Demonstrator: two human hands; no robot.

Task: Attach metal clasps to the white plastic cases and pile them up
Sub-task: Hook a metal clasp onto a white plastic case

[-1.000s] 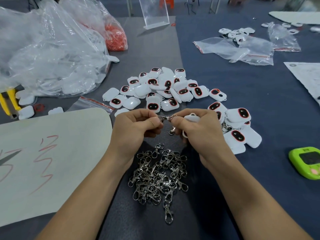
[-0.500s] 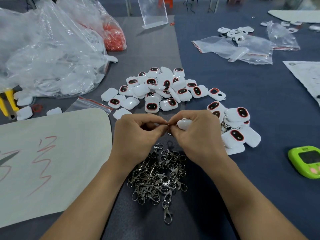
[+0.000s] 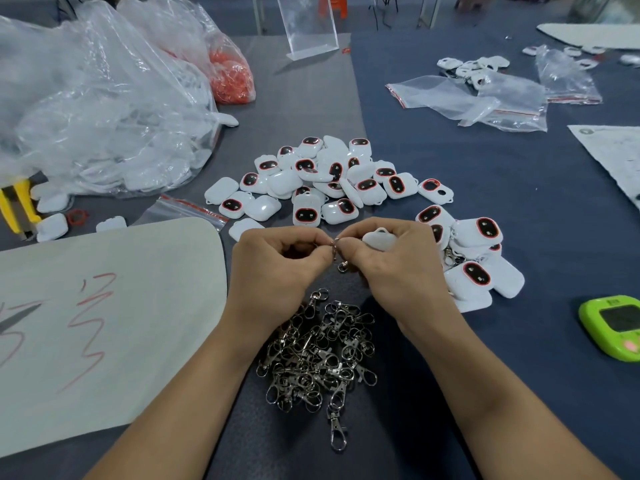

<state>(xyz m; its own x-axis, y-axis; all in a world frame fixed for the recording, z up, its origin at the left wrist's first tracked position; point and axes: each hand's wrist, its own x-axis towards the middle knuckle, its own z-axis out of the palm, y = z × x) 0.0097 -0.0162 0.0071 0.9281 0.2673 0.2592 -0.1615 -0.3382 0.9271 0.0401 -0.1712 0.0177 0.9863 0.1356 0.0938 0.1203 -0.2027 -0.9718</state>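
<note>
Both hands meet above the dark blue table mat, their fingertips almost touching. The left hand is curled, with thumb and forefinger pinching one end of a silver metal swivel clasp; the clasp's hook end hangs down between the two hands. The right hand is curled as well. Its thumb and forefinger pinch the same clasp from the other side, while the remaining fingers cradle a small white plastic case whose loop end peeks above the knuckles. Whether the clasp's ring has passed through that loop cannot be told. Just below the hands lies a tangled heap of loose silver clasps. Beyond the hands spreads a scatter of white cases with red-rimmed dark ovals. Just right of the right hand sits a smaller pile of cases with a few clasps visible among them. A white sheet with red scribbles lies to the left, and a lime-green device lies far right
</note>
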